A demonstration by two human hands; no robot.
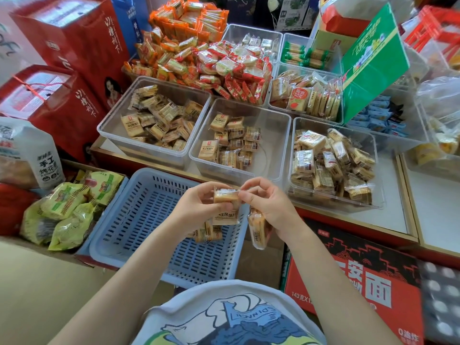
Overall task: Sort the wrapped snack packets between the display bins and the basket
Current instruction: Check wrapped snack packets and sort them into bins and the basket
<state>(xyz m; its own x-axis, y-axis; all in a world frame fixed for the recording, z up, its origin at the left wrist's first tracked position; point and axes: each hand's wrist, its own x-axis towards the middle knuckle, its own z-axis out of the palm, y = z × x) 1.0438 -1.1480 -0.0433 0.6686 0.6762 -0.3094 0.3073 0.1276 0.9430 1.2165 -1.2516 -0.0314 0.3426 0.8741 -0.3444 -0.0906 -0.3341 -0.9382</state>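
Item: one wrapped snack packet [226, 195], tan biscuit slice in clear film, held at centre frame above the near right part of the blue basket [139, 220]. Long axis roughly left to right across the picture, one end to each hand. Left hand [199, 207] pinches the left end with curled fingers and also carries a second, labelled packet [225, 217] hanging just beneath. Right hand [268, 205] pinches the right end at the film seam between thumb and forefinger, with its lower fingers wrapped round a third packet [258, 231] pointing downward over the basket's right edge. Both hands occupied; neither slack. Basket contents: a few like packets [209, 234] lying directly below the left hand. Destinations, judged: the middle clear bin [278, 135] lies straight above the hands in the frame, nearest of all, and holds matching labelled packets; the left clear bin [112, 120] lies to the upper left, the right clear bin [373, 145] to the upper right, nearer the right hand. All three stand on the tabltop's near edge, i.e. the tabletop [388, 215], beyond the basket. Whichever hand lets go decides the route: down into the basket, or forward to a bin. Further back: heaped red and orange packets [214, 61], upper centre.
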